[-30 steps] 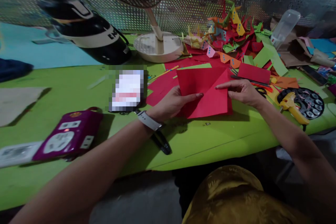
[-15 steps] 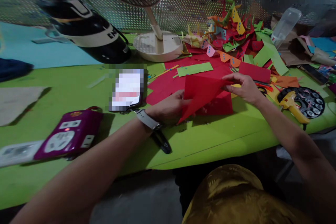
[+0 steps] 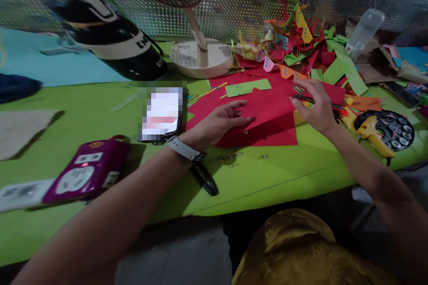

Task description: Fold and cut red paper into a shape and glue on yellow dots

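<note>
A sheet of red paper (image 3: 267,106) is tilted above the green-covered table. My left hand (image 3: 217,124) grips its left edge, with one digit lying across the front of the sheet and other fingertips at the edge. At the right edge of that sheet, my right hand (image 3: 316,104) has thumb and fingers apart, with nothing visibly held between them. Another red sheet (image 3: 281,136) lies flat underneath, and more red paper spreads behind it. A light green strip (image 3: 249,87) rests on the red paper beyond my hands.
Folded coloured paper pieces (image 3: 294,40) are heaped at the back right. A yellow glue gun (image 3: 376,138) lies over a round black tray (image 3: 403,131). To the left are a phone (image 3: 162,113), a purple power strip (image 3: 90,169), a black bottle (image 3: 117,44) and a fan base (image 3: 200,60).
The red sheet was bent up between both hands and now looks flatter. My right fingers have spread away from its corner. My left hand's fingers have stretched out along its edge.
</note>
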`<state>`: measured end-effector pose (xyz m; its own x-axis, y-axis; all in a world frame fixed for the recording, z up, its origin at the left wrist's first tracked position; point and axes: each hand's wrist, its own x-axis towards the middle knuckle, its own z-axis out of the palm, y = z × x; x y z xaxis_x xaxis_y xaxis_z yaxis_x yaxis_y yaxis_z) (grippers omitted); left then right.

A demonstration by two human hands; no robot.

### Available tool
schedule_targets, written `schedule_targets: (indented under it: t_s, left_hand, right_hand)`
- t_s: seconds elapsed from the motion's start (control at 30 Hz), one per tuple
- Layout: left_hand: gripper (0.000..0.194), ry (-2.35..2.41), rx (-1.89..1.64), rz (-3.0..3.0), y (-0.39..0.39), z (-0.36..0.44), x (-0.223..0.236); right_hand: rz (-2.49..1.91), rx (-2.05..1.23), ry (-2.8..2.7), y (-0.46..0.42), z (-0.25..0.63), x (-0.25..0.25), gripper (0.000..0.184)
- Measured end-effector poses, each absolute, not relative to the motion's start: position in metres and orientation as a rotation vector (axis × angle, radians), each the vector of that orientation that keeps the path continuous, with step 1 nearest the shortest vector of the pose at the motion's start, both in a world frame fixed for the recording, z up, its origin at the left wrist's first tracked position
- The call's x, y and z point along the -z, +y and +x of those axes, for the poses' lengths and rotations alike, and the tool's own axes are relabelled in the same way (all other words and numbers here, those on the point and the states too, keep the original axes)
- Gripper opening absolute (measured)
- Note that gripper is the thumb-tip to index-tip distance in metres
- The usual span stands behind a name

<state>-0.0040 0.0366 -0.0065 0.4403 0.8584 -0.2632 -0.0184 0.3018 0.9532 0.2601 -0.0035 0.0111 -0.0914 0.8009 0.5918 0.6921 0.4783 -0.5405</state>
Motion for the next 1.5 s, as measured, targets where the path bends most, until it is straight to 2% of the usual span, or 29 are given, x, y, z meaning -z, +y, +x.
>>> schedule_targets:
  t_s: [0.1,0.2,0.33,0.5,0.6,0.77,1.1,1.37,1.5]
  left_hand:
    - [0.056,0.957,-0.655,1.097,0.035,-0.005,0.001]
    - [0.061,0.957,-0.574,1.099,0.036,-0.006,-0.001]
    - [0.058,0.936,-0.401,1.290,0.044,-0.011,0.003]
    - [0.056,1.133,-0.390,1.970,0.035,-0.014,0.003]
    - [0.043,1.139,-0.642,2.442,0.017,-0.013,0.002]
    - [0.036,0.804,-0.482,2.691,0.004,-0.009,0.008]
    - [0.027,0.913,-0.574,2.318,0.014,-0.007,0.013]
    - [0.031,1.086,-0.485,2.225,0.016,-0.010,0.006]
    - [0.034,1.119,-0.304,2.212,0.028,-0.025,-0.003]
  right_hand:
    - [-1.090,0.080,-2.280,-0.013,0.250,-0.019,0.041]
    - [-1.028,0.184,-2.554,-0.017,0.243,-0.016,0.027]
    - [-1.015,0.323,-2.638,-0.017,0.242,-0.001,0.036]
    - [-0.953,0.373,-2.658,-0.020,0.244,0.015,0.031]
    - [-1.008,0.326,-2.636,-0.023,0.242,0.016,0.028]
    - [-1.071,0.274,-2.610,-0.025,0.242,0.013,0.030]
    - [-1.232,-0.289,-2.421,-0.027,0.240,0.008,0.024]
    - [-1.494,-0.424,-2.325,-0.021,0.237,0.009,0.020]
    - [-1.518,-0.475,-2.304,-0.019,0.236,0.009,0.019]
